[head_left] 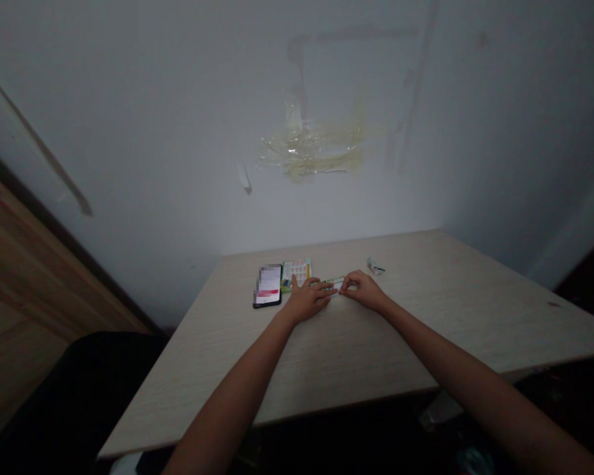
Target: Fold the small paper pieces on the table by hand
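Table (327, 369), well off front edge — left hand (311, 300) spread over paper (337, 286), right hand (360, 290) seemingly pinching it — likely steadying; next needs firm pinch.

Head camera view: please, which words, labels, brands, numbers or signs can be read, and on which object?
None can be read.
Black-edged rectangular phone: lit screen, partly pixelated, too small.
Flat rectangular item, white, green and yellow: print-like marks, too small.
Pale, partly green item between the left hand and right hand: too small and partly covered.
Small, crumpled-looking white piece with coloured marks: too small.
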Tool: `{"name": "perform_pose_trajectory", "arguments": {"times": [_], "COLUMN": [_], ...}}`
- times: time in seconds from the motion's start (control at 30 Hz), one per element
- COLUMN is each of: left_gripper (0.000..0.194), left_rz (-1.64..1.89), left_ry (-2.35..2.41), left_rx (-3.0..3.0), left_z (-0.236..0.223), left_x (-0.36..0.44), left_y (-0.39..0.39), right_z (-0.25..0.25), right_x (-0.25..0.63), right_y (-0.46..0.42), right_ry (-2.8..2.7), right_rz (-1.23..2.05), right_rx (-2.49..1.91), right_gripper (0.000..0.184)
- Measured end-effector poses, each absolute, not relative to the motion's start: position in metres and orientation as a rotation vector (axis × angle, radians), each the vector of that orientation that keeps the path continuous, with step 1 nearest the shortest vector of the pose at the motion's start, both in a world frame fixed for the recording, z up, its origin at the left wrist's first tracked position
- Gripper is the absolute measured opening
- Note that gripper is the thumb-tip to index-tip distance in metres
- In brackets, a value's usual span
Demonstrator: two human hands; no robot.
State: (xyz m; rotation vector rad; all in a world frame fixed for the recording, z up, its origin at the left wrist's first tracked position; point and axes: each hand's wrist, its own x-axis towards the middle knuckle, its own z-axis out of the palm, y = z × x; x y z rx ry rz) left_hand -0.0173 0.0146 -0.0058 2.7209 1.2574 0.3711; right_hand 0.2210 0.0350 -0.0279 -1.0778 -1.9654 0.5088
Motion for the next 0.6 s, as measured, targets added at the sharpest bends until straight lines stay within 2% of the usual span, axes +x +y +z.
{"name": "perform_pose_trajectory", "arguments": {"times": [0.2,0.6], "left_gripper": [0.036,0.035], "left_rz": [0.376,0.407], "left_ry": [1.253,1.256], "left_rx": [2.713,2.700], "left_z": [-0.0056,-0.0061], "left_x": [-0.0167,-0.0167], "left_y": [0.0148,0.0141], "right_z": [-0.0254,-0.0214], "right_x": [0.2191,0.2203], "right_y": [0.0331,0.0339], "right_ry": [-2.017,-1.977], "right_rz": [0.371,0.223], "right_rx": [-1.093,-1.323], "right_gripper": [0.002,0.006]}}
